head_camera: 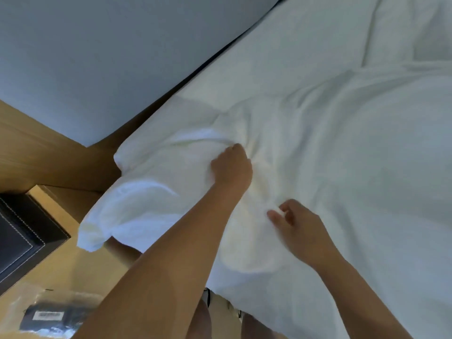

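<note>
The duvet (318,148) is white and lies spread across the bed (305,45), covering most of the visible mattress surface. Its near-left corner (97,231) overhangs the side of the bed and droops above the wooden floor (80,270). The cloth is creased, with folds radiating from the area around both hands.

The left hand (232,165) is positioned on the duvet near the bed's left edge. Its fingers are curled down into the cloth and grip a bunched fold, with the knuckles facing up. The left forearm extends from the lower-left area of the view.

The right hand (298,223) is positioned just beside the left hand, closer to the person, and rests against the duvet. Its fingers are curved and the thumb points toward the left hand. The hand is motion-blurred, so it cannot be told whether the fingers close on the cloth.

A grey padded headboard (97,57) stands at the head of the bed. A black box with white stitching (22,231) sits to the left of the bed. A clear plastic bag with a barcode label (49,314) lies at the lower left.
</note>
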{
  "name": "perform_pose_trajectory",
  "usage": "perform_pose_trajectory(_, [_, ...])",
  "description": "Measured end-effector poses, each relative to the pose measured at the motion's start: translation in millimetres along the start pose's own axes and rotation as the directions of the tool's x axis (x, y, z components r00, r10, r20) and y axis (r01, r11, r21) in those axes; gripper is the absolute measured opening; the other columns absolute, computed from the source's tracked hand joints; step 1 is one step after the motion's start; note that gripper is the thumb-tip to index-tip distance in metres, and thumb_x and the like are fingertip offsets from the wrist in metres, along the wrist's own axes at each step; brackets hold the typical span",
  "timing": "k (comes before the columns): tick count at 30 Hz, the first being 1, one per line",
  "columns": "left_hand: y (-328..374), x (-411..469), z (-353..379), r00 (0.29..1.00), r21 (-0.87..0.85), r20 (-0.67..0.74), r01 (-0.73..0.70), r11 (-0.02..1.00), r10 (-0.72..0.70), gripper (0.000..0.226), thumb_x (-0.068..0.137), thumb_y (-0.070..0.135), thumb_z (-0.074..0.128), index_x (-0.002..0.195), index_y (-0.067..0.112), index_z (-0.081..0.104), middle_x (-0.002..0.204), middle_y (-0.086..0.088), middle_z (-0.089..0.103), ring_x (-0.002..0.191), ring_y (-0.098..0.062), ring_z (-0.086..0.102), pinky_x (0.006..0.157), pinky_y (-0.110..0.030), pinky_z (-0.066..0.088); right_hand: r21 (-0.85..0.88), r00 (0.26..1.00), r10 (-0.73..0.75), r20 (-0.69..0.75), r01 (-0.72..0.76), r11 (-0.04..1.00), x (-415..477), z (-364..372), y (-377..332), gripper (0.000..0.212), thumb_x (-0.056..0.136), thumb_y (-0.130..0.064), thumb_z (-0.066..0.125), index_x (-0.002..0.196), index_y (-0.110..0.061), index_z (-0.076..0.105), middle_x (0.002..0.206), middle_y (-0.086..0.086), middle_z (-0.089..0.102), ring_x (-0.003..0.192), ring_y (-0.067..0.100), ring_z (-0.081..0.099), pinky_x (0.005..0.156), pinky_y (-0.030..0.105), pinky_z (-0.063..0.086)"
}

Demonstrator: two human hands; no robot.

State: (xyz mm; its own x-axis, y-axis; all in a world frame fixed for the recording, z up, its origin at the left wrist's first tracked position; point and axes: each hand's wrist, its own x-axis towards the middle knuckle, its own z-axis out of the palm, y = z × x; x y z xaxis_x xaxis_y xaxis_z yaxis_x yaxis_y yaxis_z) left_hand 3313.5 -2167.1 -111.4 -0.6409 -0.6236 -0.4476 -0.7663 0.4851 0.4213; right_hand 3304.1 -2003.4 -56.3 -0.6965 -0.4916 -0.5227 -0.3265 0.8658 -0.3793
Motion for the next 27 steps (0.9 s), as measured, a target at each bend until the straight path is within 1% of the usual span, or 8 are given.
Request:
perform_pose_trajectory(3, [5.2,12.2,0.0,0.998,-0.072,0.054,0.049,0.996,-0.045,0.024,0.098,0.018,0.041,0.115,0.009,0.054,0.119,-0.011,0.058,0.113,-0.028,0.054,0.087,-0.034,0.042,0.172,0.929,0.192,-0.315,-0.143,0.975,59.3,-24.8,9.5,0.065,0.081,-0.053,0.061,0.127,-0.010,0.047,0.119,0.010,0.051,0.112,0.027,0.051,0.090,0.033,0.039])
perform_pose_trajectory(5, [16.6,7.7,-10.9,0.991,-0.171,0.100,-0.067,0.983,0.085,0.020,0.097,0.018,0.041,0.104,0.009,0.057,0.107,-0.011,0.061,0.100,-0.028,0.056,0.076,-0.030,0.039,0.319,0.860,0.387,-0.333,-0.284,0.904,97.6,-37.6,12.5,0.088,0.078,-0.060,0.062,0.138,-0.003,0.034,0.136,0.016,0.040,0.125,0.035,0.041,0.098,0.040,0.036])
perform_pose_trajectory(8, [35.7,-7.4,-27.6,0.869,-0.191,0.396,-0.238,0.952,0.297,0.016,0.093,0.019,0.048,0.087,0.010,0.060,0.082,-0.006,0.058,0.069,-0.016,0.052,0.058,-0.023,0.036,0.502,0.850,0.504,-0.150,-0.374,0.780,138.3,-39.8,11.8,0.073,0.086,-0.052,0.057,0.131,0.003,0.041,0.132,0.017,0.049,0.119,0.034,0.050,0.084,0.030,0.038])
perform_pose_trajectory(10, [40.5,-9.2,-33.5,0.822,-0.035,0.529,-0.230,0.973,0.213,0.011,0.090,0.017,0.053,0.081,0.012,0.058,0.073,-0.001,0.053,0.064,-0.013,0.049,0.054,-0.020,0.035,0.507,0.878,0.428,-0.215,-0.274,0.817,142.7,-43.0,8.5,0.049,0.097,-0.037,0.047,0.120,0.006,0.051,0.124,0.020,0.056,0.114,0.033,0.053,0.084,0.027,0.037])
perform_pose_trajectory(13, [50.1,3.2,-45.1,0.978,0.109,0.198,-0.089,0.990,0.066,0.020,0.092,0.026,0.050,0.099,0.010,0.060,0.096,-0.008,0.062,0.088,-0.026,0.058,0.070,-0.027,0.041,0.509,0.822,0.294,-0.488,-0.006,0.861,116.4,-66.1,20.0,0.046,0.100,-0.035,0.041,0.065,-0.007,0.051,0.069,0.007,0.055,0.068,0.024,0.052,0.056,0.021,0.030])
perform_pose_trajectory(16, [92.4,23.4,-41.3,0.997,-0.172,-0.052,-0.056,0.983,0.048,0.063,0.088,0.059,0.047,0.127,0.009,0.047,0.125,-0.010,0.054,0.114,-0.028,0.052,0.090,-0.035,0.042,0.638,0.668,0.426,-0.610,0.095,0.764,75.3,-92.3,54.8,0.051,0.097,-0.037,0.047,0.053,-0.014,0.032,0.052,-0.003,0.035,0.048,0.011,0.033,0.047,0.023,0.029])
perform_pose_trajectory(20, [178.6,38.3,1.4,0.985,-0.258,0.149,-0.050,0.965,0.091,0.077,0.072,0.076,0.053,0.108,0.008,0.055,0.108,-0.007,0.064,0.101,-0.027,0.061,0.074,-0.030,0.045,0.622,0.793,0.348,-0.500,0.050,0.782,52.8,-97.6,84.0,0.049,0.096,-0.032,0.048,0.054,-0.016,0.029,0.050,-0.005,0.031,0.043,0.006,0.027,0.042,0.018,0.024])
perform_pose_trajectory(27, [214.5,57.4,30.6,0.991,-0.281,0.117,0.093,0.955,-0.062,0.017,0.091,0.015,0.051,0.096,0.003,0.063,0.099,-0.014,0.065,0.096,-0.032,0.061,0.076,-0.032,0.044,0.541,0.927,0.267,-0.263,-0.087,0.836,91.6,-121.9,114.6,0.039,0.093,-0.037,0.051,0.065,-0.012,0.040,0.063,-0.001,0.044,0.059,0.015,0.042,0.060,0.029,0.032])
